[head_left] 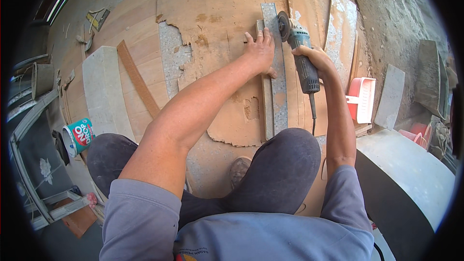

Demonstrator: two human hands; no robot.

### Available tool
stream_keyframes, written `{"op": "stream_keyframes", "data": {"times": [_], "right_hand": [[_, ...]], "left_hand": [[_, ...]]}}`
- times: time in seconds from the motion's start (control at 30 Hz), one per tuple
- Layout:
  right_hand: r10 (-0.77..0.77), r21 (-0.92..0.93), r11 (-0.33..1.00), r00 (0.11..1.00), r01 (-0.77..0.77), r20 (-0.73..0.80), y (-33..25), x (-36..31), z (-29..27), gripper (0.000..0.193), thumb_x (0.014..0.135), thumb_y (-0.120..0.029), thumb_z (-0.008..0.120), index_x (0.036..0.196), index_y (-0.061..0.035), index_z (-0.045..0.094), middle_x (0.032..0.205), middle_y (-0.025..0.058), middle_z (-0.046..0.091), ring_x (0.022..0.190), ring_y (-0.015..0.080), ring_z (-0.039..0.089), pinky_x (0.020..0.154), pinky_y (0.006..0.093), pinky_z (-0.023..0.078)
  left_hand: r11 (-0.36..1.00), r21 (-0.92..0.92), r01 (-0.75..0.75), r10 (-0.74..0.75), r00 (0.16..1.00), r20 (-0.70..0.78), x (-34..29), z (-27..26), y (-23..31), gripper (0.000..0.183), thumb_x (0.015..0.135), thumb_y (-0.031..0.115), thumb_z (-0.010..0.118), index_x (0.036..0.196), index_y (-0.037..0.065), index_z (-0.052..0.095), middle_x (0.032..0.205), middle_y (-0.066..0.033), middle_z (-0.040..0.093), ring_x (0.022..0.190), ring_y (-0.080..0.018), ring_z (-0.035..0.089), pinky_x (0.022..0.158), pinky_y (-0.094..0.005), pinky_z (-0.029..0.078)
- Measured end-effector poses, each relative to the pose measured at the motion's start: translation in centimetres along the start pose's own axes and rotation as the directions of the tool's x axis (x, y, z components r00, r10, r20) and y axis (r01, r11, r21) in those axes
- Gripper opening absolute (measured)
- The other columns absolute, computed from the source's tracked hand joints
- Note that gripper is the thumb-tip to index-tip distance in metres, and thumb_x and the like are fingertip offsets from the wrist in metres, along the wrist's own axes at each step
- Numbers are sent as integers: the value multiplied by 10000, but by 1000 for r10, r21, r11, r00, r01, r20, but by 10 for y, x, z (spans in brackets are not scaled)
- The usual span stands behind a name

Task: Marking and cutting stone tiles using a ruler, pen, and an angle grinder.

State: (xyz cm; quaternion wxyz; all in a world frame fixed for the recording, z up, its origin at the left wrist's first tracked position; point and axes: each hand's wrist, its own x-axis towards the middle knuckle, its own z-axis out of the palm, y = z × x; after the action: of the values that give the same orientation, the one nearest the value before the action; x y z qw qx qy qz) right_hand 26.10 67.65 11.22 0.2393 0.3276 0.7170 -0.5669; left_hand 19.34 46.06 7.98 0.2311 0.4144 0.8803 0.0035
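My right hand [316, 60] is wrapped round the body of an angle grinder [306, 72]. Its dark disc [284, 26] stands on edge at the right side of a long grey speckled strip [280, 111], near the strip's far end; whether it touches cannot be made out. Palm down, my left hand [261, 51] lies across the strip with fingers stretched out and thumb apart. A narrow wooden batten [267, 108] runs along the strip's left side. Both lie on a worn plywood sheet [220, 87] with ragged edges. From the grinder's near end a dark cord [313, 108] trails toward my knee.
At left are a pale slab [104, 84], a brown ridged strip [137, 77], a teal can [79, 137] and metal frames [36, 164]. On the right sit a red-and-white dustpan [362, 100], a grey board [390, 96] and a large pale-topped block [411, 164].
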Motion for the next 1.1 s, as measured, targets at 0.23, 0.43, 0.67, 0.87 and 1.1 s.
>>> {"op": "stream_keyframes", "data": {"times": [0.23, 0.43, 0.67, 0.87, 1.1], "right_hand": [[-6, 4, 1000, 999, 6, -32, -1, 23, -5, 465, 807, -349, 819, 970, 75, 719, 807, 128, 707, 586, 195, 668, 521, 333, 534], [-32, 14, 999, 999, 33, -20, -14, 31, -2, 576, 769, -352, 847, 1049, 129, 696, 857, 167, 694, 625, 209, 680, 511, 348, 552], [-68, 41, 997, 997, 69, -22, -22, 39, -2, 444, 808, -353, 822, 970, 53, 742, 801, 118, 717, 588, 188, 675, 537, 323, 549], [-69, 22, 997, 997, 70, -21, -25, 51, -4, 444, 815, -347, 820, 969, 62, 739, 811, 130, 728, 601, 189, 690, 542, 318, 561], [-100, 26, 995, 995, 100, -11, -29, 58, -4, 441, 824, -331, 814, 966, 77, 728, 817, 152, 738, 602, 195, 704, 541, 313, 584]], "left_hand": [[1000, 8, 4, -4, 1000, -11, 1, 1, 2, 1463, 628, 739, 881, 1635, -106, 238, 1721, -330, 187, 1593, -454, 246, 1188, -775, 251], [1000, 11, 13, -13, 1000, -5, -2, 0, -1, 1481, 627, 746, 879, 1641, -104, 213, 1722, -326, 184, 1593, -447, 243, 1190, -769, 254], [1000, 0, 15, -15, 1000, 8, -1, -1, 0, 1470, 653, 717, 883, 1642, -113, 180, 1726, -331, 160, 1599, -450, 223, 1202, -751, 262], [1000, 11, 12, -11, 1000, -27, 1, 5, 0, 1496, 630, 752, 876, 1639, -114, 190, 1720, -325, 191, 1590, -439, 253, 1192, -756, 274], [1000, 8, 14, -14, 1000, -28, 0, 5, -1, 1496, 629, 740, 884, 1637, -118, 186, 1720, -327, 188, 1589, -439, 260, 1194, -756, 272]]}}
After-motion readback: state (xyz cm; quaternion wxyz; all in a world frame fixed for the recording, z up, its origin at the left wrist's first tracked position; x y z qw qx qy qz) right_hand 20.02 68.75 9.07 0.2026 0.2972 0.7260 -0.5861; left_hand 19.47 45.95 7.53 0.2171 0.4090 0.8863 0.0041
